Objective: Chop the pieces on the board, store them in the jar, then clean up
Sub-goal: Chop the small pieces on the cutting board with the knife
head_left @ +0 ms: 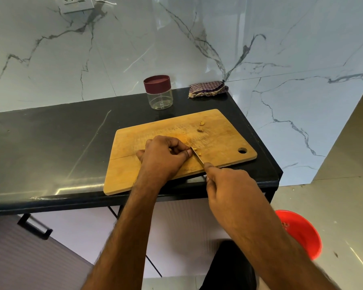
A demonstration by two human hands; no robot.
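A wooden cutting board [218, 141] lies on the black counter. My left hand [164, 155] sits on the board with curled fingers, pinching a small yellowish piece [194, 147] at its fingertips. My right hand [228, 185] grips a knife by its hidden handle, and the knife's blade [197, 156] rests right beside the left fingertips. Two more small pieces [201, 126] lie farther back on the board. Behind the board stands a clear jar [160, 99] with a maroon lid [157, 82] on it.
A folded striped cloth [208, 90] lies at the back right corner against the marble wall. The counter [50, 139] ends just right of the board. A red bucket [302, 233] stands on the floor at lower right. A drawer handle [34, 227] shows below the counter.
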